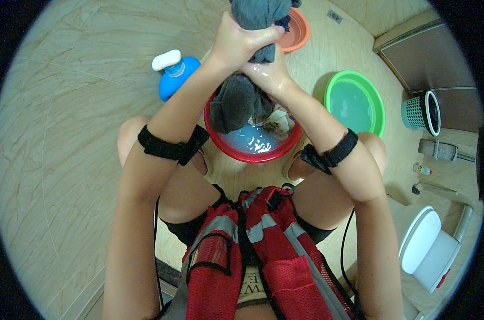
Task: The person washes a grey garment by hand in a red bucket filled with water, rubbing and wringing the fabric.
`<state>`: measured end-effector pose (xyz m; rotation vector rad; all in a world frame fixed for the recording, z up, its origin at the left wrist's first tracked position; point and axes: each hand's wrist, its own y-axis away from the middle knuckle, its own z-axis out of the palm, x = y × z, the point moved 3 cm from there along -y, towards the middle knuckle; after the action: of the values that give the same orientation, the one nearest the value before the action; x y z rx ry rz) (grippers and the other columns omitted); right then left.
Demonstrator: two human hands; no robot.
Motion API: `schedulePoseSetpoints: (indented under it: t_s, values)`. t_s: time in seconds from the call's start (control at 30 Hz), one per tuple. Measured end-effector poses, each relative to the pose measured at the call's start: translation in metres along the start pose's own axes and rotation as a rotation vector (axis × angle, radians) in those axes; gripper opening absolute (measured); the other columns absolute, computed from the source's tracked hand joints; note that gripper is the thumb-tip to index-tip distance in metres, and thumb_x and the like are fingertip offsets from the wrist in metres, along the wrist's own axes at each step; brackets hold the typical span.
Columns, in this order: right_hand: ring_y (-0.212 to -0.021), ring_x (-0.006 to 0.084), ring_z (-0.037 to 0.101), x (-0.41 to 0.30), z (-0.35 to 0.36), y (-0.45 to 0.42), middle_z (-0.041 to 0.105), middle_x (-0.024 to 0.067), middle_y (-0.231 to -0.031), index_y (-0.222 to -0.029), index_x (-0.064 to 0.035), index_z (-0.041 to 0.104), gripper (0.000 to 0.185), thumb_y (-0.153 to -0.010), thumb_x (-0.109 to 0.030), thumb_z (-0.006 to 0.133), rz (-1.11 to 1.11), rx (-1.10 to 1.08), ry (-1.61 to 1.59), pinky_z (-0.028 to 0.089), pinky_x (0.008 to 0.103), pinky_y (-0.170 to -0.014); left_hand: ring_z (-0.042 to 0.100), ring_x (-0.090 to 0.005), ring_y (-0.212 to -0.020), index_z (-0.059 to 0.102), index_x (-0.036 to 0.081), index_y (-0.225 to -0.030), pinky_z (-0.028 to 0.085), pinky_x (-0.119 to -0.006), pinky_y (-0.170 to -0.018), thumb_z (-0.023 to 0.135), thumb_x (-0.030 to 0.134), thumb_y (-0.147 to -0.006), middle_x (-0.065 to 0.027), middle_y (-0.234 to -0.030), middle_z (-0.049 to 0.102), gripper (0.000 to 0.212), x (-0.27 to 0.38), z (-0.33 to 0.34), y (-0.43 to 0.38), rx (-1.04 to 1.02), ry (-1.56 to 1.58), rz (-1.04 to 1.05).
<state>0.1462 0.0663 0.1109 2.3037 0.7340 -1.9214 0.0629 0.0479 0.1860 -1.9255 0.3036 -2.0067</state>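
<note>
My left hand [242,42] is closed around a bunched dark grey-blue cloth [262,14] at the top of the view. Just below it, my right hand [270,74] also grips the cloth, its fingers partly hidden. Dark grey fabric [236,104] hangs beneath my hands into a red basin [252,158]; whether it is one piece with the gripped cloth, I cannot tell. Cloudy bluish water [250,139] fills the basin's near part, and a whitish cloth [281,122] lies at its right side. Both hands look wet.
A blue bottle with a white top [177,80] stands left of the basin. An orange basin [300,34] holds dark cloth beyond my hands. To the right are a green basin of water [352,102], a perforated basket [414,113] and a toilet [420,240]. A floor drain [334,17] lies far off.
</note>
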Motion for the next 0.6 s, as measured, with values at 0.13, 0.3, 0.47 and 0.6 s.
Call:
schedulePoseSetpoints:
  t_s: [0.13,0.3,0.47,0.6]
  values:
    - [-0.085,0.0166,0.059,-0.025,-0.013,-0.007,0.063,0.0068,-0.088,-0.092,-0.0029,0.059,0.027,-0.069,-0.015,0.065,-0.175,0.046,-0.136,0.046,0.0306,-0.077,0.056,-0.0153,-0.088,0.054,0.002,-0.101,0.042,-0.028,-0.084,0.080,0.021,-0.058,-0.0063,-0.093,0.059,0.054,-0.026,-0.002,-0.001,-0.245,-0.136,0.148]
    - [-0.056,0.0139,0.053,-0.041,-0.031,-0.010,0.057,0.0047,-0.066,-0.066,-0.0002,0.058,0.014,-0.054,-0.003,0.063,0.276,0.151,-0.382,0.044,0.0282,-0.053,0.054,-0.0164,-0.091,0.051,-0.001,-0.105,0.042,-0.029,-0.084,0.084,0.025,-0.051,-0.0085,-0.097,0.057,0.068,-0.038,0.001,0.020,-0.320,-0.135,-0.015]
    - [-0.053,0.0144,0.049,-0.043,-0.034,-0.013,0.052,0.0024,-0.062,-0.061,-0.0040,0.053,0.015,-0.050,0.001,0.062,0.237,0.113,-0.595,0.041,0.0276,-0.050,0.055,-0.0149,-0.089,0.054,-0.001,-0.101,0.044,-0.028,-0.081,0.079,0.020,-0.055,-0.0076,-0.095,0.058,0.056,-0.044,0.000,0.024,-0.444,-0.068,-0.297]
    - [-0.054,0.0140,0.047,-0.040,-0.032,-0.013,0.049,0.0010,-0.061,-0.059,-0.0060,0.049,0.018,-0.049,0.003,0.061,0.221,0.101,-0.622,0.040,0.0284,-0.050,0.055,-0.0116,-0.083,0.056,-0.001,-0.094,0.045,-0.026,-0.075,0.075,0.013,-0.058,-0.0056,-0.089,0.060,0.043,-0.051,0.004,0.026,-0.370,0.009,-0.260]
